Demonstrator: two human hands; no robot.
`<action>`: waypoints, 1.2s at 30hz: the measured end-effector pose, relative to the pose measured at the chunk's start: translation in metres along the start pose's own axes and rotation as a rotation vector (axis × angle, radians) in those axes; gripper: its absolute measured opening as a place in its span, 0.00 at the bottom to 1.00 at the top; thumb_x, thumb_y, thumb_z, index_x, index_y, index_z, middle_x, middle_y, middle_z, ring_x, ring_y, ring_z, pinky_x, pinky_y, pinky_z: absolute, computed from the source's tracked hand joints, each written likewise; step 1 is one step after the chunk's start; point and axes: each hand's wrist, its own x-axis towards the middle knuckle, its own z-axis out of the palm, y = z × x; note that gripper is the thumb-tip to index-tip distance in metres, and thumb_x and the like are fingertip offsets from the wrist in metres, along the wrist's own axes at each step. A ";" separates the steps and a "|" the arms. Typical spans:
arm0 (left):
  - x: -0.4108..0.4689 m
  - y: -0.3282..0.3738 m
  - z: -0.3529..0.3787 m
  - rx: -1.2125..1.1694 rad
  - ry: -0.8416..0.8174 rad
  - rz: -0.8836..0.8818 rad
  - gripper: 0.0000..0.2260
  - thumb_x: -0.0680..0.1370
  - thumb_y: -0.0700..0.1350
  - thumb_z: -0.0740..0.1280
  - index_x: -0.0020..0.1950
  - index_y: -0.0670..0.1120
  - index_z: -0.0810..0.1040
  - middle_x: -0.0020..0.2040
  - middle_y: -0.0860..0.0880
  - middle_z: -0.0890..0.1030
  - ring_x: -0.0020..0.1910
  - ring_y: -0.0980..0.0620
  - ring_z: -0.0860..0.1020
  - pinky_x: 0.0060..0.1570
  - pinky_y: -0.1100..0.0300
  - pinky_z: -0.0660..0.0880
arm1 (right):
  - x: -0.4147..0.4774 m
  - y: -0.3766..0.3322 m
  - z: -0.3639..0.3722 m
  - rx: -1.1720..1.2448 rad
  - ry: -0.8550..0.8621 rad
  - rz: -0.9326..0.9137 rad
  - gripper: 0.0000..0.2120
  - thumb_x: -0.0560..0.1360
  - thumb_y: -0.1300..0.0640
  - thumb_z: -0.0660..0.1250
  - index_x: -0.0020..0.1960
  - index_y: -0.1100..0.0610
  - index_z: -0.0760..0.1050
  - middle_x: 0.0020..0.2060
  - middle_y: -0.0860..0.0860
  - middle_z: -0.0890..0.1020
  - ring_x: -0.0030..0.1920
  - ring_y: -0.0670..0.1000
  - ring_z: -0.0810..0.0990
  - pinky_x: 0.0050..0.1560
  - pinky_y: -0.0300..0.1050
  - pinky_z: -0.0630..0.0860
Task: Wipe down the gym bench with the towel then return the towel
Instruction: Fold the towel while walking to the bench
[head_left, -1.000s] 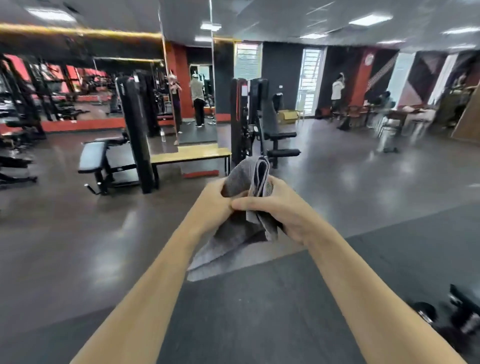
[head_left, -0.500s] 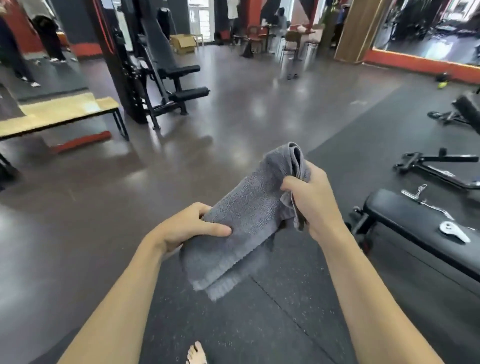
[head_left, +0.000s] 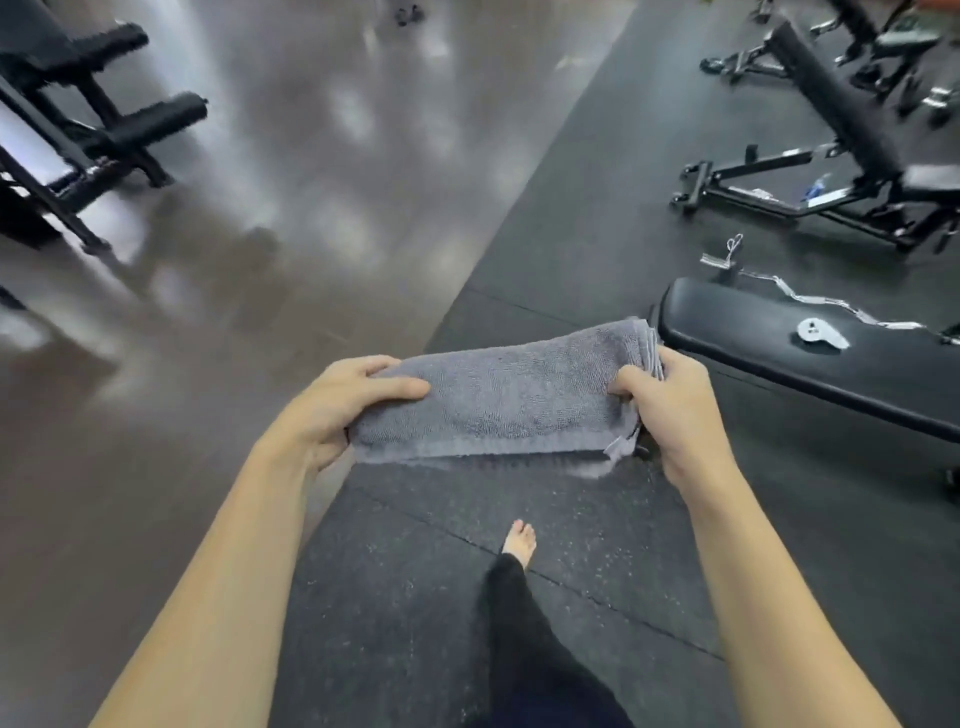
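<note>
- While the person stands on the floor, a black exercise machine (head_left: 78, 135) sits far off at the top left, on the shiny grey floor (head_left: 311, 182).
- The left hand (head_left: 332, 410) grips the left end of the towel. Its thumb lies flat on top and its other fingers curl under the cloth.
- The towel (head_left: 498, 400) is grey and folded into a long strip. It stretches flat between both hands, up in the air, above the dark speckled mat (head_left: 415, 597).
- One bare foot (head_left: 519, 540) steps on the mat below the towel, with a black trouser leg (head_left: 524, 639) behind it.
- The right hand (head_left: 670, 410) pinches the right end of the towel, where the folded layers bunch up. A loose corner hangs down just beside this hand.
- The gym bench (head_left: 810, 358) is black and padded. It lies low on the right, and its near end is just beside the right end of the towel. I cannot tell if they touch.
- A small silver metal piece (head_left: 821, 332) rests on the worktop of the bench.
- A wavy silver bar (head_left: 800, 296) lies on the mat just behind the bench.
- Another black bench (head_left: 831, 104), tilted up, stands well apart at the top right.
</note>
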 end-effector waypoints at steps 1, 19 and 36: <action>0.023 0.004 0.001 -0.101 -0.005 -0.016 0.14 0.68 0.43 0.78 0.53 0.44 0.86 0.49 0.42 0.88 0.43 0.49 0.86 0.45 0.57 0.84 | 0.021 0.005 0.003 0.021 0.014 0.023 0.04 0.67 0.66 0.65 0.39 0.67 0.71 0.33 0.52 0.73 0.36 0.49 0.70 0.38 0.45 0.65; 0.458 0.157 -0.028 0.052 0.311 0.123 0.13 0.72 0.43 0.79 0.53 0.55 0.84 0.51 0.58 0.86 0.51 0.56 0.85 0.46 0.58 0.81 | 0.468 -0.018 0.077 0.109 -0.054 0.188 0.16 0.75 0.63 0.74 0.59 0.50 0.76 0.53 0.46 0.86 0.54 0.47 0.85 0.55 0.49 0.82; 0.932 0.419 -0.022 0.061 -0.110 0.168 0.08 0.80 0.38 0.70 0.56 0.49 0.83 0.51 0.49 0.89 0.50 0.50 0.88 0.41 0.60 0.83 | 0.900 -0.070 0.137 0.116 0.364 0.158 0.14 0.75 0.63 0.73 0.51 0.45 0.76 0.45 0.42 0.85 0.46 0.37 0.83 0.44 0.38 0.77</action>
